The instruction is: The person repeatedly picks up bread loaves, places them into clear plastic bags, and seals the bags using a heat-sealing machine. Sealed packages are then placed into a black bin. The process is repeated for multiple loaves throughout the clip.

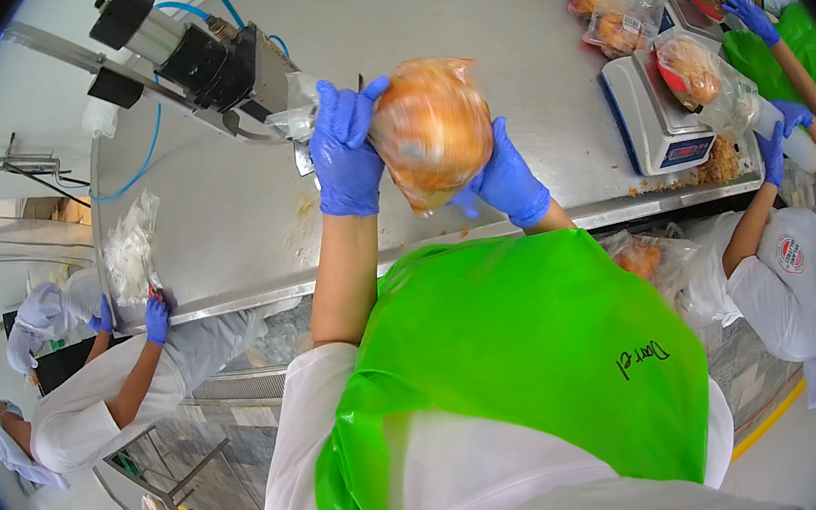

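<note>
A plastic bag with golden-brown food in it point(431, 128), blurred by motion, is held up over the steel table. Gathered film at the bag's left side is pinched in my left hand point(346, 145), beside the nozzle end of a black and silver clipping or sealing machine point(205, 63). My right hand point(508, 175), in a blue glove like the left, lies against the bag's lower right side; some of its fingers are hidden behind the bag. Clear film point(297, 109) sticks out left of my left hand, near the machine.
On the steel table point(238, 221), a pile of clear bags point(132, 249) lies at left, near a co-worker's gloved hands point(156, 319). At right stand a weighing scale point(656, 113) with a bagged item point(692, 67), several filled bags point(619, 23) and brown crumbs point(722, 160). Co-workers' gloved hands point(771, 145) are close by.
</note>
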### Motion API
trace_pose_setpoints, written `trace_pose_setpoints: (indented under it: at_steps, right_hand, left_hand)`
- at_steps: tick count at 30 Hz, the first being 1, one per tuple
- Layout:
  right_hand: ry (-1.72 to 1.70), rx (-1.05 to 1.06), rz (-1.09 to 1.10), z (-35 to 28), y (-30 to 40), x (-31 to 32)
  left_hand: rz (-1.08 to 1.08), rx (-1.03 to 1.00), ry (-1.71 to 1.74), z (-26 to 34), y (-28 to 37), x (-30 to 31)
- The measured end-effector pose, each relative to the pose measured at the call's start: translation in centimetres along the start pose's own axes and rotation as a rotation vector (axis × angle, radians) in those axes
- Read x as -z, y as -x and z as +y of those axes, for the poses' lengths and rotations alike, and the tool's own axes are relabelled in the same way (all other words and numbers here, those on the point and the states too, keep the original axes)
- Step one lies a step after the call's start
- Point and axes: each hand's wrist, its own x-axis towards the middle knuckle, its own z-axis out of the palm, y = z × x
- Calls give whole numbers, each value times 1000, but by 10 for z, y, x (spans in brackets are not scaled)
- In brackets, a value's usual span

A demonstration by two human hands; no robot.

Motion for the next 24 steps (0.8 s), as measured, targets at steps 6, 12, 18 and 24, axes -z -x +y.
trace_pose_setpoints:
  at_steps: [6,12,18,24]
  right_hand:
    - [1476,624,207,-3,-10,-27]
    - [1261,769,-22,33,-20,-56]
    - [-10,-36,143,74,-27,-26]
    - [-181,-178,315,111,-51,-27]
  left_hand:
    - [298,84,-242,30,22,15]
    - [594,439,214,35,49,11]
    - [180,307,49,54,67,17]
    - [36,317,-970,83,65,64]
